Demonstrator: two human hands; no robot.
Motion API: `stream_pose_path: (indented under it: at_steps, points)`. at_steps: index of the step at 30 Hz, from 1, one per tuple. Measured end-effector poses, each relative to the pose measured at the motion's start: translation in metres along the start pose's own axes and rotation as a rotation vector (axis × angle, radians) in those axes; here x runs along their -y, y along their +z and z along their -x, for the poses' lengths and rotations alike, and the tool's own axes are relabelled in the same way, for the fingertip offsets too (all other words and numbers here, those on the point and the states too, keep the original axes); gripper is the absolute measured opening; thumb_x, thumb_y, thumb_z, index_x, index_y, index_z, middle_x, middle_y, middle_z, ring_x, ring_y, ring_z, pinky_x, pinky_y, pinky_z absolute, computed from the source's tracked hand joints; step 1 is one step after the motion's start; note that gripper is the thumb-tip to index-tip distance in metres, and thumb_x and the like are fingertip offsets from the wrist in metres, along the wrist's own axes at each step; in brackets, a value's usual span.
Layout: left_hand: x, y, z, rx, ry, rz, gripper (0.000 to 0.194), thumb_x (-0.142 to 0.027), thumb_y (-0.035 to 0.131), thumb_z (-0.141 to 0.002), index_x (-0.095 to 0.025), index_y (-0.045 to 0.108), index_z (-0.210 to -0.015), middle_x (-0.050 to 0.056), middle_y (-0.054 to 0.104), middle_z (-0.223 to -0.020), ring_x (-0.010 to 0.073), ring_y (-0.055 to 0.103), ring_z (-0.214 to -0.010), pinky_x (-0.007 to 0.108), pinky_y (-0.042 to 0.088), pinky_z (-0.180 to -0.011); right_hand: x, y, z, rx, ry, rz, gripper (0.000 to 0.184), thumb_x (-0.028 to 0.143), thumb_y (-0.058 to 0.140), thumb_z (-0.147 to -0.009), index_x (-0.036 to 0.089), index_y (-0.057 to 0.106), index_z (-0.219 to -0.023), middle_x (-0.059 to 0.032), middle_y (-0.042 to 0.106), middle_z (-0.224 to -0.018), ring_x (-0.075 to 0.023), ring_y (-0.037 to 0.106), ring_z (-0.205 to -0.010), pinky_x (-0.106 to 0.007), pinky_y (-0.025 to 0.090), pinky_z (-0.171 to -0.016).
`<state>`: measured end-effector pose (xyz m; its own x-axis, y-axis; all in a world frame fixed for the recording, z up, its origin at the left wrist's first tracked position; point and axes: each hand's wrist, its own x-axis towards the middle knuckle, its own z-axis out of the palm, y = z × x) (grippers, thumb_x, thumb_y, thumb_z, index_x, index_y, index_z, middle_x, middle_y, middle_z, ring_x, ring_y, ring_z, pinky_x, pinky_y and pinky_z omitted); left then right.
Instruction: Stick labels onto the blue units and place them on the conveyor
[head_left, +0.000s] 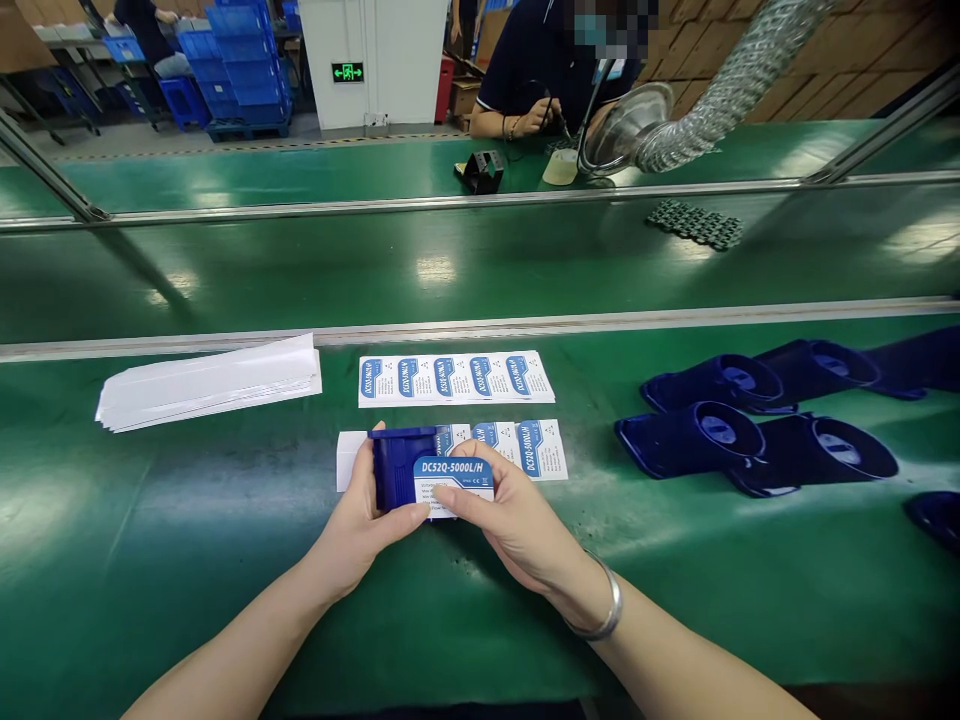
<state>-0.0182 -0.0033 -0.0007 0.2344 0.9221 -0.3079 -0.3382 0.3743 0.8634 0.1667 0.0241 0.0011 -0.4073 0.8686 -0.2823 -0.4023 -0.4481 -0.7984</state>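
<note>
1. Head view, grip: left hand (352, 535) closed on the left side of a dark blue plastic part (396, 468), thumb at its lower edge. Right hand (529, 520) pinches a blue-and-white label (466, 468), "DC52Q-5000L/H", thumb on its face. Label overlaps the right half of the part; can't tell if it's stuck down.
2. Just beyond the grip, partly under it: label strip (553, 450), flat on the green bench (225, 600). Above that, a label sheet (456, 382) with five labels in a row.
3. Left of grip, farther out: stack of white strips (210, 388), slightly fanned.
4. Right of grip, well apart: group of blue hollow parts (686, 445), lying in two rough rows. Four wide mouths visible, pale oval inside each. More at the right edge, cut off.
5. Containers: stacked blue crates (244, 65), far back left of the grip, on the floor side. Contents of the stack not readable.
6. Straight out past the rail (525, 325): dark perforated piece (694, 225), off to the right. Beyond it, a person (525, 60) at the far bench, next to a metal hood (626, 125) on a flexible duct (739, 85). Black holder (484, 172) near that person's hands; can't tell what it contains.
</note>
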Motion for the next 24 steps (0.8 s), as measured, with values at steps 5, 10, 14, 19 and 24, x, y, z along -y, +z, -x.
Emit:
stream_pose_path:
  at_steps: [5, 10, 14, 19, 24]
  points:
    - [0.0006, 0.0002, 0.0002, -0.002, 0.0, 0.0, 0.1, -0.028, 0.077, -0.086, -0.033, 0.01, -0.16, 0.006, 0.041, -0.159, 0.0274, 0.043, -0.143, 0.039, 0.042, -0.116, -0.0004, 0.0001, -0.0004, -0.004, -0.009, -0.012, 0.035, 0.033, 0.093, -0.076, 0.02, 0.064, -0.091, 0.003, 0.066, -0.085, -0.0124, 0.059, -0.079, -0.023, 0.049, -0.078]
    - [0.0002, -0.0001, 0.0002, 0.005, -0.001, -0.003, 0.099, -0.027, 0.077, -0.087, -0.034, 0.01, -0.16, 0.006, 0.042, -0.158, 0.0261, 0.043, -0.143, 0.038, 0.042, -0.116, -0.0008, -0.0001, -0.0001, -0.001, -0.023, -0.021, 0.034, 0.033, 0.093, -0.076, 0.02, 0.064, -0.09, 0.0036, 0.065, -0.083, -0.0116, 0.058, -0.078, -0.022, 0.048, -0.077]
    - [0.0001, -0.0006, 0.0001, 0.004, 0.0, 0.0, 0.098, -0.027, 0.077, -0.086, -0.033, 0.011, -0.16, 0.006, 0.041, -0.159, 0.0266, 0.043, -0.143, 0.039, 0.041, -0.116, 0.0, 0.0005, 0.0, 0.006, -0.024, -0.017, 0.034, 0.033, 0.093, -0.077, 0.02, 0.064, -0.09, 0.0031, 0.065, -0.084, -0.012, 0.058, -0.078, -0.023, 0.048, -0.077]
    - [0.0, 0.0002, 0.0011, -0.012, -0.006, -0.007, 0.096, -0.028, 0.078, -0.085, -0.032, 0.015, -0.158, 0.007, 0.039, -0.16, 0.028, 0.042, -0.143, 0.04, 0.04, -0.117, -0.0008, -0.0003, -0.0009, 0.016, -0.031, -0.016, 0.034, 0.033, 0.091, -0.078, 0.02, 0.064, -0.093, 0.0028, 0.065, -0.087, -0.0123, 0.058, -0.081, -0.023, 0.047, -0.079]
    - [-0.0027, 0.0032, 0.0018, -0.035, -0.028, 0.002, 0.093, -0.03, 0.078, -0.084, -0.033, 0.02, -0.156, 0.007, 0.042, -0.158, 0.0288, 0.044, -0.142, 0.042, 0.041, -0.116, -0.0023, -0.0002, 0.0001, 0.017, -0.019, 0.018, 0.034, 0.036, 0.09, -0.079, 0.021, 0.063, -0.095, 0.0023, 0.066, -0.09, -0.0132, 0.058, -0.083, -0.024, 0.047, -0.081]
